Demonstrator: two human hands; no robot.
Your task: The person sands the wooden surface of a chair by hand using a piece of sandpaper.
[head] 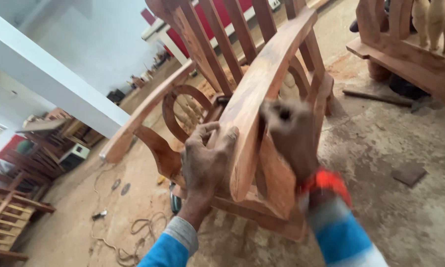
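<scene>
An unfinished wooden armchair (242, 64) with a slatted back stands in front of me on a dusty floor. My left hand (205, 158) grips the front end of its near armrest (262, 84), fingers curled over the edge. My right hand (289, 136) presses against the outer side of the same armrest, blurred by motion; whether it holds anything against the wood I cannot tell. An orange band sits at that wrist. Both sleeves are blue.
Another carved wooden furniture piece (410, 54) stands at the upper right. Stacked wooden frames (15, 212) are at the far left. A cable (138, 232) lies coiled on the floor near the chair's base. A flat scrap (409, 174) lies on the right.
</scene>
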